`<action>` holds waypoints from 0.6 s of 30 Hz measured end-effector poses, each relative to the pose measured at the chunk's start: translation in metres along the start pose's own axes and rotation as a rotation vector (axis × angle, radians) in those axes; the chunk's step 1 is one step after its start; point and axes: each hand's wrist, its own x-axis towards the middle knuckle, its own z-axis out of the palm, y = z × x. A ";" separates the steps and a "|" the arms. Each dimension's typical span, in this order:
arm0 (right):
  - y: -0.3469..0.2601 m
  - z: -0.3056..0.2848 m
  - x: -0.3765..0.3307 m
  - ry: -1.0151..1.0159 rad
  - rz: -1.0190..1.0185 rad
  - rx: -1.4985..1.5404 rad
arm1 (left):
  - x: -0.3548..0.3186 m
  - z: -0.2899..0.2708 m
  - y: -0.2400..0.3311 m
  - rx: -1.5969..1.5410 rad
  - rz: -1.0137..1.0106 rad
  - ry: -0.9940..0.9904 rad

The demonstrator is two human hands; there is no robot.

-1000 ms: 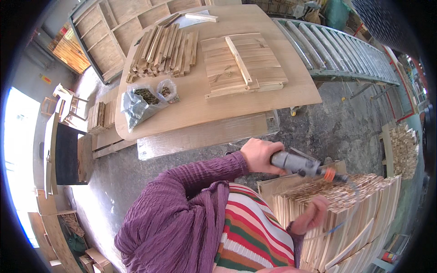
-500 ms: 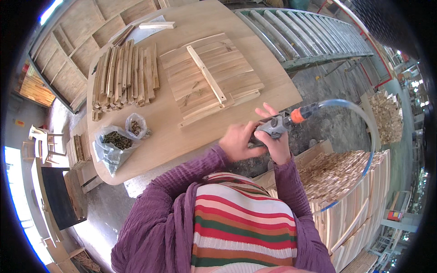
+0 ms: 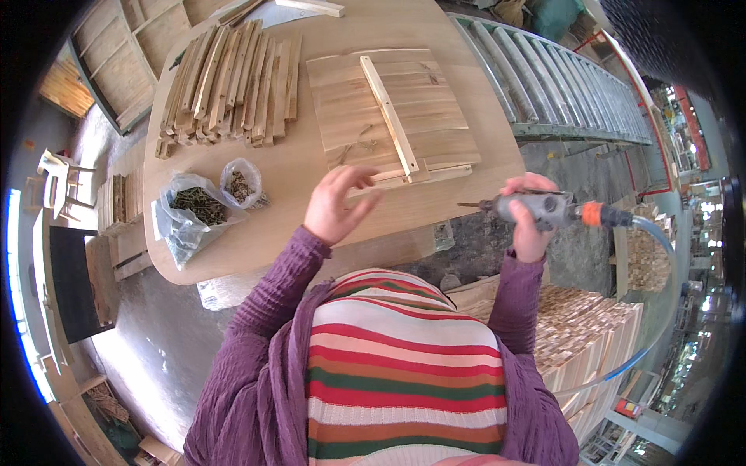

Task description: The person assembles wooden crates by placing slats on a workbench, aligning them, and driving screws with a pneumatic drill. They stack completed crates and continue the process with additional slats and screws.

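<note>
My right hand [image 3: 531, 225] is wrapped round a grey air screwdriver [image 3: 540, 210], held off the table's right edge with its thin bit pointing left. A clear hose [image 3: 660, 241] runs from its orange coupling. My left hand [image 3: 338, 203] holds nothing; its fingers are apart, just short of the square wooden panel [image 3: 435, 101]. On that panel lies a wooden strip [image 3: 388, 116] with holes in it, running from the far edge to the near one. Another strip [image 3: 443, 172] lies along the panel's near edge, partly hidden by my left hand.
Many wooden strips [image 3: 233, 85] are stacked at the table's left. Nearer stand two clear bags, a larger one [image 3: 190, 213] of dark screws and a smaller one [image 3: 242, 182] of small brownish pieces. Beyond the table's right edge is a roller conveyor [image 3: 559, 85]; cut timber [image 3: 575, 326] is piled at right.
My hands have come apart: the left has let go of the screwdriver's area and moved left toward the panel. The right has carried the screwdriver right. The view has shifted too.
</note>
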 end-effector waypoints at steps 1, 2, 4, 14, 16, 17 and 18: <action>0.001 -0.013 0.008 0.029 -0.013 -0.097 | -0.009 -0.003 -0.009 -0.002 -0.064 0.024; 0.001 -0.026 0.015 0.059 -0.027 -0.195 | -0.017 -0.002 -0.015 -0.005 -0.127 0.047; 0.003 -0.033 0.029 0.094 -0.031 -0.281 | -0.031 0.003 -0.020 -0.024 -0.201 0.015; 0.047 -0.076 0.063 -0.061 0.152 -0.167 | -0.005 0.058 0.002 -0.038 -0.154 -0.156; 0.048 -0.072 0.072 -0.146 0.183 -0.126 | 0.016 0.073 0.013 -0.088 -0.130 -0.167; 0.049 -0.073 0.077 -0.188 0.198 -0.106 | 0.030 0.081 0.019 -0.128 -0.117 -0.172; 0.053 -0.078 0.081 -0.268 0.183 -0.107 | 0.048 0.091 0.028 -0.174 -0.099 -0.184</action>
